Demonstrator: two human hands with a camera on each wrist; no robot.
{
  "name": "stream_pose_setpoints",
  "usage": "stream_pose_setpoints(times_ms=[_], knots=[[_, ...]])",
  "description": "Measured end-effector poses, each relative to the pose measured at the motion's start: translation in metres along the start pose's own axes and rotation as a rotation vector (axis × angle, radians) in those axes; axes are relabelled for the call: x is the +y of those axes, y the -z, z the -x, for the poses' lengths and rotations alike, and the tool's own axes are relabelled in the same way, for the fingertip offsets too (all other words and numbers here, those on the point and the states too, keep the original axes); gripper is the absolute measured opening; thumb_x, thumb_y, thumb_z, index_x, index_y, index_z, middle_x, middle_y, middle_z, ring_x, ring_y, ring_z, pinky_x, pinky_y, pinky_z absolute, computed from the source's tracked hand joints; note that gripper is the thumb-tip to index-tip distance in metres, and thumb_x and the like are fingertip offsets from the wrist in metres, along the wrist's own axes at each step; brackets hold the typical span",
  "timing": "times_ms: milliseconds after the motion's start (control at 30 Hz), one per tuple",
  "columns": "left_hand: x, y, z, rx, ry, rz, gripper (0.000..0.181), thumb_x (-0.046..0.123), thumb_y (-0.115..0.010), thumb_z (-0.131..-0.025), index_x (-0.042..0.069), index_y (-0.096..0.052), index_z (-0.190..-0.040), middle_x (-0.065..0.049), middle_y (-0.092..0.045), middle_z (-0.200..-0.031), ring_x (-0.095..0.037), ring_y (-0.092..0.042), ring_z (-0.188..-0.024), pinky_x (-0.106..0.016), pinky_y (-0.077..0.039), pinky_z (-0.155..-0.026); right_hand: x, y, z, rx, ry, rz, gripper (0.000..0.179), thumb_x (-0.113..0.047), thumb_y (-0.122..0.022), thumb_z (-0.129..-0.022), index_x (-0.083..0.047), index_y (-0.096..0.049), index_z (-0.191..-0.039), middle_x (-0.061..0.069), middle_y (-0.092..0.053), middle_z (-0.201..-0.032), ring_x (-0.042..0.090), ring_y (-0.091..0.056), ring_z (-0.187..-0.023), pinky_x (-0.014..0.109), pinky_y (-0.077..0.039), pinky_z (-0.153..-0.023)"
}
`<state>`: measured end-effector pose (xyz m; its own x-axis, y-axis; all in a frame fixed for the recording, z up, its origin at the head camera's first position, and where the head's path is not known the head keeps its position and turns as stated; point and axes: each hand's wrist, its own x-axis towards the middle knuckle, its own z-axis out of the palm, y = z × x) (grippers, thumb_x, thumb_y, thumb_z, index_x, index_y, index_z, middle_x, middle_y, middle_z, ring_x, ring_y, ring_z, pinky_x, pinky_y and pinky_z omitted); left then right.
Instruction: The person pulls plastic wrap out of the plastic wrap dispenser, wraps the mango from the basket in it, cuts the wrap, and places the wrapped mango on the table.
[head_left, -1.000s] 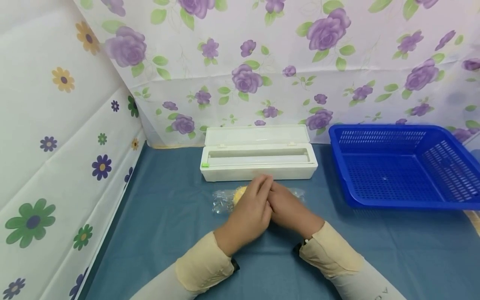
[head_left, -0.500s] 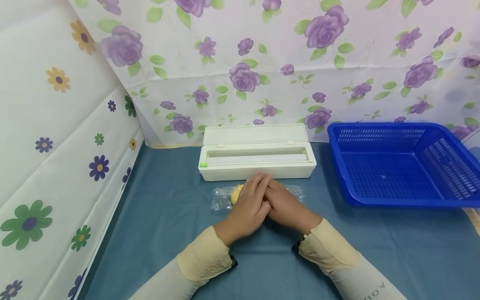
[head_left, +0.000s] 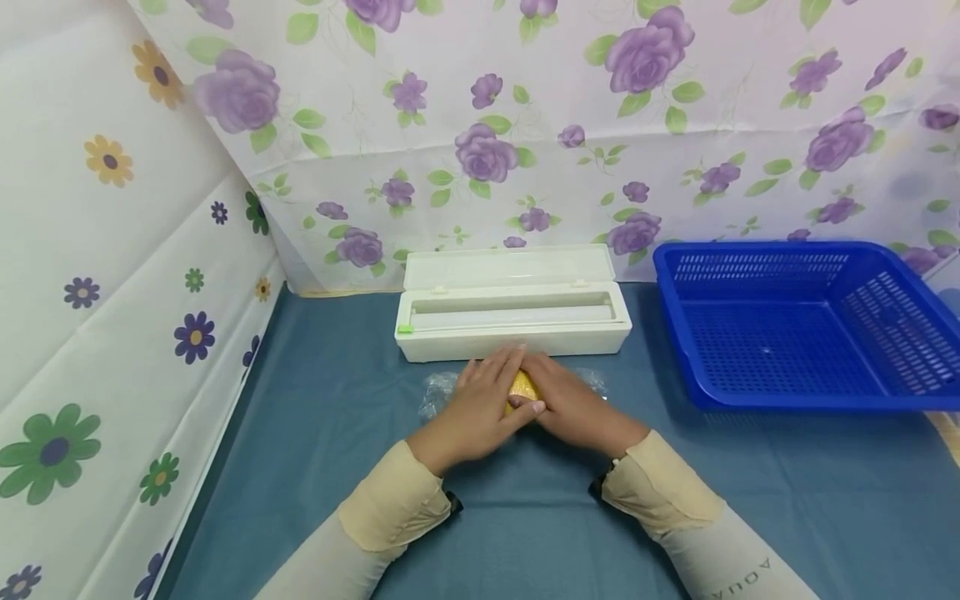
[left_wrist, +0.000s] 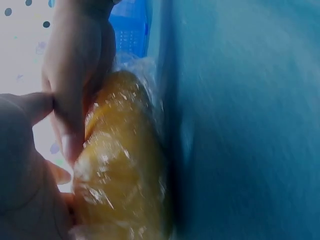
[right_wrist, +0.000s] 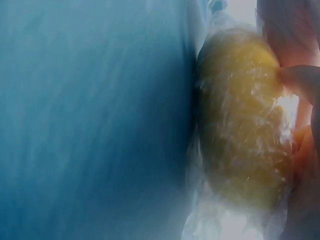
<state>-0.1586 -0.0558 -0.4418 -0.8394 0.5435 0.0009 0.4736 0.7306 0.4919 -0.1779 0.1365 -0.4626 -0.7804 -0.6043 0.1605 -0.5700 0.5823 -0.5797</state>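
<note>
A yellow, oblong, fruit-like thing point(head_left: 522, 386) lies on the table, wrapped in clear cling film point(head_left: 437, 394) that spreads out crumpled at both ends. My left hand point(head_left: 474, 410) rests over its left part, fingers mostly straight. Over its right part lies my right hand point(head_left: 579, 410), and the two hands meet at the fingertips and thumbs. Both wrist views show the wrapped yellow thing point(left_wrist: 122, 160) close up, glossy with creased film; a thumb touches it in the right wrist view. From the head, the hands hide most of it.
Just behind the hands stands a white cling film dispenser point(head_left: 513, 342), its lid raised and a roll inside. A blue perforated basket point(head_left: 795, 400) sits at the right. Blue cloth point(head_left: 330, 467) covers the table; flowered sheets point(head_left: 420, 83) hang behind and at the left.
My left hand has shifted slightly left and its fingers have spread over the wrapped thing. The yellow middle now shows between the hands; its left end is covered.
</note>
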Motion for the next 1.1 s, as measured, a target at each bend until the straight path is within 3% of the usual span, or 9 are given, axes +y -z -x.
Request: stream_pose_setpoints(times_ms=[133, 333, 533, 667, 800, 933, 1100], knots=[[-0.007, 0.000, -0.001, -0.018, 0.030, -0.021, 0.095, 0.065, -0.054, -0.095, 0.012, -0.014, -0.163, -0.008, -0.029, -0.166, -0.027, -0.026, -0.154, -0.055, -0.023, -0.123, 0.007, 0.001, 0.001, -0.037, -0.033, -0.029, 0.056, -0.041, -0.053, -0.104, -0.017, -0.039, -0.153, 0.009, -0.053, -0.141, 0.023, -0.058, -0.113, 0.043, -0.048, -0.095], [-0.018, 0.000, -0.003, 0.010, 0.009, -0.091, 0.093, 0.043, -0.082, -0.082, 0.013, -0.035, -0.156, -0.013, -0.044, -0.152, -0.031, -0.045, -0.138, -0.053, -0.039, -0.110, 0.014, 0.002, 0.002, -0.056, -0.096, -0.075, 0.057, -0.052, -0.051, -0.102, -0.026, -0.043, -0.152, 0.002, -0.056, -0.137, 0.015, -0.056, -0.107, 0.039, -0.046, -0.091], [-0.023, -0.001, -0.004, 0.015, 0.048, -0.124, 0.097, 0.040, -0.089, -0.075, 0.018, -0.038, -0.155, -0.015, -0.053, -0.139, -0.032, -0.057, -0.121, -0.051, -0.044, -0.097, 0.014, 0.003, 0.002, -0.043, -0.117, -0.091, 0.062, -0.053, -0.056, -0.099, -0.021, -0.044, -0.151, 0.003, -0.057, -0.139, 0.018, -0.058, -0.112, 0.042, -0.047, -0.095], [-0.025, -0.001, -0.004, 0.043, 0.021, -0.132, 0.090, 0.036, -0.088, -0.074, 0.017, -0.044, -0.150, -0.012, -0.057, -0.125, -0.028, -0.060, -0.108, -0.047, -0.048, -0.089, 0.014, 0.004, 0.002, -0.018, -0.120, -0.091, 0.062, -0.050, -0.061, -0.098, -0.019, -0.047, -0.149, 0.004, -0.057, -0.142, 0.019, -0.058, -0.116, 0.044, -0.047, -0.098], [-0.023, 0.004, -0.004, 0.108, -0.008, -0.086, 0.082, 0.036, -0.086, -0.074, 0.019, -0.050, -0.145, -0.009, -0.058, -0.119, -0.022, -0.058, -0.096, -0.044, -0.049, -0.084, 0.016, 0.008, 0.002, 0.072, -0.076, -0.093, 0.052, -0.046, -0.062, -0.099, -0.023, -0.053, -0.145, 0.000, -0.061, -0.137, 0.018, -0.060, -0.113, 0.044, -0.049, -0.095], [-0.015, 0.015, -0.001, 0.155, -0.024, -0.012, 0.084, 0.037, -0.087, -0.075, 0.020, -0.048, -0.148, -0.010, -0.056, -0.126, -0.021, -0.059, -0.094, -0.042, -0.052, -0.083, 0.017, 0.015, 0.003, 0.217, -0.001, -0.135, 0.042, -0.032, -0.062, -0.101, -0.021, -0.058, -0.142, 0.002, -0.065, -0.134, 0.019, -0.062, -0.112, 0.044, -0.051, -0.096], [-0.006, 0.027, 0.002, 0.229, -0.044, 0.028, 0.087, 0.034, -0.089, -0.074, 0.018, -0.047, -0.148, -0.012, -0.054, -0.128, -0.024, -0.060, -0.096, -0.042, -0.054, -0.084, 0.014, 0.023, 0.005, 0.343, 0.037, -0.302, 0.034, -0.015, -0.052, -0.106, -0.016, -0.062, -0.138, 0.005, -0.066, -0.134, 0.017, -0.062, -0.117, 0.029, -0.049, -0.101]])
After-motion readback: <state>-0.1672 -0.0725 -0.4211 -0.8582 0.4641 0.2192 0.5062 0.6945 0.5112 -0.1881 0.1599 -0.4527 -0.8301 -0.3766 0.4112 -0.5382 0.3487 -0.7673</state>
